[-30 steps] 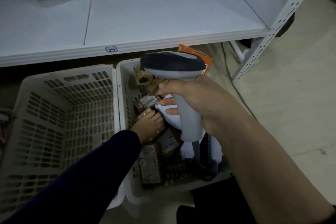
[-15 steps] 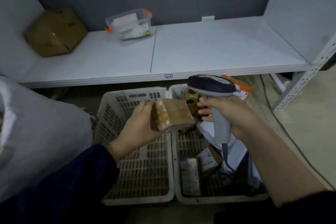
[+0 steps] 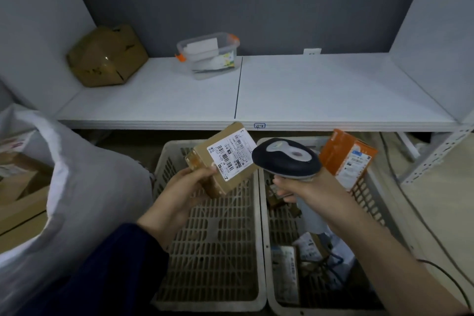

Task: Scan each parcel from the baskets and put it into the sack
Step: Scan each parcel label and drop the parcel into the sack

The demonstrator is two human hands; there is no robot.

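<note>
Below the white shelf (image 3: 307,90), parcel (image 3: 223,159) now up out of right basket (image 3: 264,213) and label turned up, gripped in left hand (image 3: 184,195), just left of scanner (image 3: 286,159) clenched in right hand (image 3: 305,187) — ready to scan, sack (image 3: 84,174) next.

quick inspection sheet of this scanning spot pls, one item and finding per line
surface: white shelf, seam down its middle
job's things: parcel label up, beside scanner; right basket holds more parcels and a labelled orange box at its far corner; left basket, no parcels seen; white sack at left
clutter: brown box and clear tub at the shelf's back
hands: left hand grips parcel; right hand grips scanner
cables: scanner lead drops into right basket; black cable on floor at right
surroundings: grey wall, perforated shelf post
</note>
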